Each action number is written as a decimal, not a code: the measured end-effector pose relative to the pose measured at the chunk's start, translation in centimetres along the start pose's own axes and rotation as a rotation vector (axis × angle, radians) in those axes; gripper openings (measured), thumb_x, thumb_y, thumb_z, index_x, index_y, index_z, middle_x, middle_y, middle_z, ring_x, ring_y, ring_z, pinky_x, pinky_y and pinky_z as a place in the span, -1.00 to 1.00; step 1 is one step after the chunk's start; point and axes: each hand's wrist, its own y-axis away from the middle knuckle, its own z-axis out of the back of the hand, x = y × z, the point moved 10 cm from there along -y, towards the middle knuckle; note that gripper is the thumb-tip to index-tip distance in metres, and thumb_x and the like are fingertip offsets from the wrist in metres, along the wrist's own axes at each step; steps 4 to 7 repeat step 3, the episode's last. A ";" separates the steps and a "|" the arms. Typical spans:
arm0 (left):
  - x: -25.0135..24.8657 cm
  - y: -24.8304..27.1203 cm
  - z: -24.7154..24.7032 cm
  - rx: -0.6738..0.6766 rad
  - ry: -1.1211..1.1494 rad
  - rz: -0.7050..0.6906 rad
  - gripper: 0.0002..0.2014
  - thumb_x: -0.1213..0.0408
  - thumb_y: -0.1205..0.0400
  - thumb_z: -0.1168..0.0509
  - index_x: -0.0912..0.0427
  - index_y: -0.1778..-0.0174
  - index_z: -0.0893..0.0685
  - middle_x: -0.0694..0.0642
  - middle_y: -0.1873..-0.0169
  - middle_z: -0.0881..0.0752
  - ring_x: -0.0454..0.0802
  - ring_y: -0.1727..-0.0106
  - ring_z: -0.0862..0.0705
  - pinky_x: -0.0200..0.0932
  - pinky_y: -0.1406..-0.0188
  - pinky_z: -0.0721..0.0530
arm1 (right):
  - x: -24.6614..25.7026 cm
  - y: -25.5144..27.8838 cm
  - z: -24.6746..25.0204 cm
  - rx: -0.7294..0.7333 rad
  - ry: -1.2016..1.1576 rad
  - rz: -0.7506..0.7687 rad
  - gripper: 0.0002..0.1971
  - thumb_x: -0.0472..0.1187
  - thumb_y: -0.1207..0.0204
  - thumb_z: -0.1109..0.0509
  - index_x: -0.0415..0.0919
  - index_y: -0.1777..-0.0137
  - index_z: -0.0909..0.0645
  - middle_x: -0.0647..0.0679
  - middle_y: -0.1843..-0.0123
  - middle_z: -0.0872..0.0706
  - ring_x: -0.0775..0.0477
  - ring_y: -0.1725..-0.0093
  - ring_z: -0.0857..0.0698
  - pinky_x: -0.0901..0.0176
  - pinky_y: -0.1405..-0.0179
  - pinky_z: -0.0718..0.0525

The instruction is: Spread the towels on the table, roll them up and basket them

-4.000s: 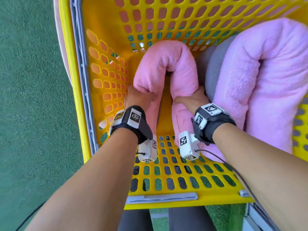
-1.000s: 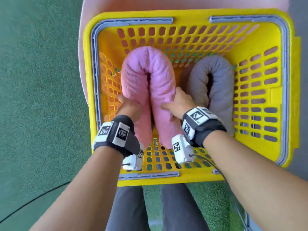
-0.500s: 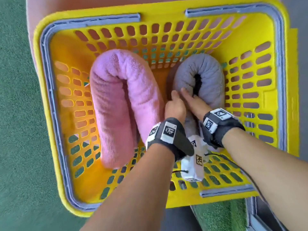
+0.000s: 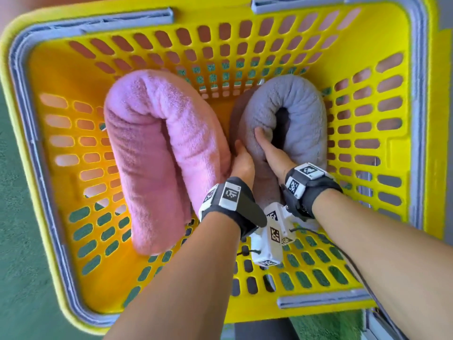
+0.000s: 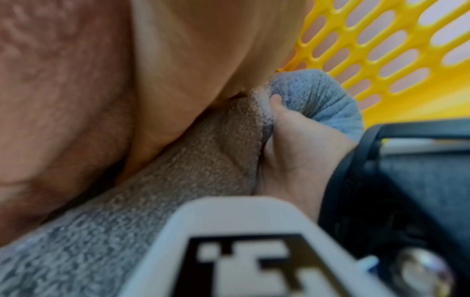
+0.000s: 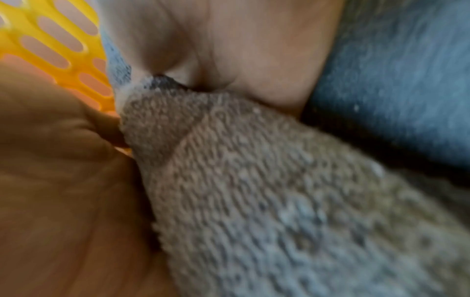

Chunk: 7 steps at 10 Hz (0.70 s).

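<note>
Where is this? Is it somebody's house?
Hard to tell. Perhaps a laundry corner: a yellow plastic basket holds a rolled pink towel and a rolled grey towel, standing on green carpet-like flooring.

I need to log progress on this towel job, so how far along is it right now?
Nearly finished, by the look of it. Done: the pink towel lies rolled and bent double in the yellow basket. In hand: the grey towel, also rolled, is in the basket beside it, with the left hand and right hand both gripping its near leg. Left: letting go; no other towels are in view.
</note>
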 end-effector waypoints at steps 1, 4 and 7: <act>-2.1 3.7 -0.2 0.142 -0.109 -0.031 -0.19 -0.30 -0.51 -0.01 0.20 -0.56 -0.37 0.22 -0.49 -0.47 0.20 -0.50 -0.43 0.13 -0.54 -0.31 | 1.4 1.6 0.3 0.001 0.228 0.016 -0.14 0.45 -0.51 -0.08 -0.28 -0.50 -0.46 -0.26 -0.41 -0.59 -0.24 -0.43 -0.53 -0.12 -0.53 -0.35; -7.2 11.9 2.2 0.312 -0.392 -0.319 -0.35 -0.07 -0.24 -0.27 0.23 -0.20 -0.58 0.32 -0.08 -0.70 0.31 -0.19 -0.66 0.07 -0.21 -0.64 | 4.7 8.3 2.8 -0.017 0.545 0.234 -0.56 0.07 -0.58 -0.36 -0.17 -0.36 -0.59 -0.11 -0.21 -0.70 -0.19 -0.20 -0.67 0.10 -0.21 -0.55; -7.2 11.9 2.2 0.312 -0.392 -0.319 -0.35 -0.07 -0.24 -0.27 0.23 -0.20 -0.58 0.32 -0.08 -0.70 0.31 -0.19 -0.66 0.07 -0.21 -0.64 | 4.7 8.3 2.8 -0.017 0.545 0.234 -0.56 0.07 -0.58 -0.36 -0.17 -0.36 -0.59 -0.11 -0.21 -0.70 -0.19 -0.20 -0.67 0.10 -0.21 -0.55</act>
